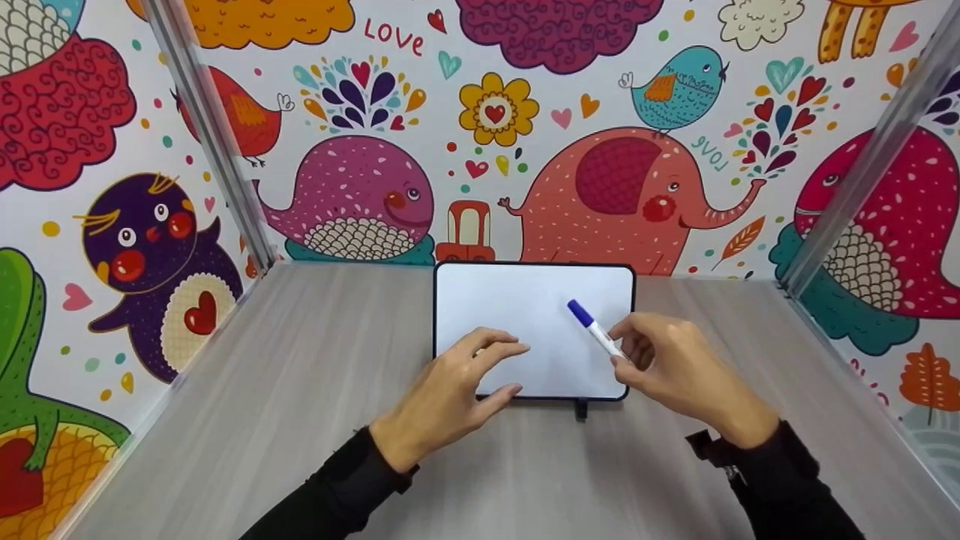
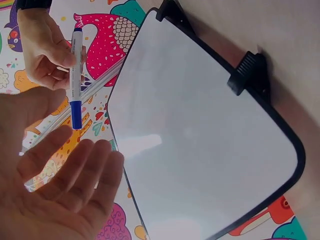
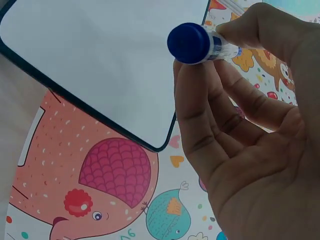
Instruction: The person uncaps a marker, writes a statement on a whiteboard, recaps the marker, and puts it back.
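A white marker [image 1: 598,331] with a blue cap is pinched between the thumb and fingers of my right hand [image 1: 675,367], in front of the whiteboard's right side. Its capped end points up and to the left in the head view. The small whiteboard [image 1: 517,300] has a black frame and a blank face. My left hand [image 1: 450,390] hovers before the board's lower left, fingers spread and holding nothing. In the left wrist view, the left fingers [image 2: 95,170] are loosely bent, with the capped marker [image 2: 76,75] beyond them. The right wrist view shows the blue cap [image 3: 189,44] end-on.
The board stands on black feet [image 2: 250,75] at its lower edge, on a grey wood-grain table [image 1: 330,337]. Behind it rises a wall panel [image 1: 420,90] printed with cartoon animals. Metal posts [image 1: 217,142] stand at the corners, and printed side panels [image 1: 67,187] flank the table.
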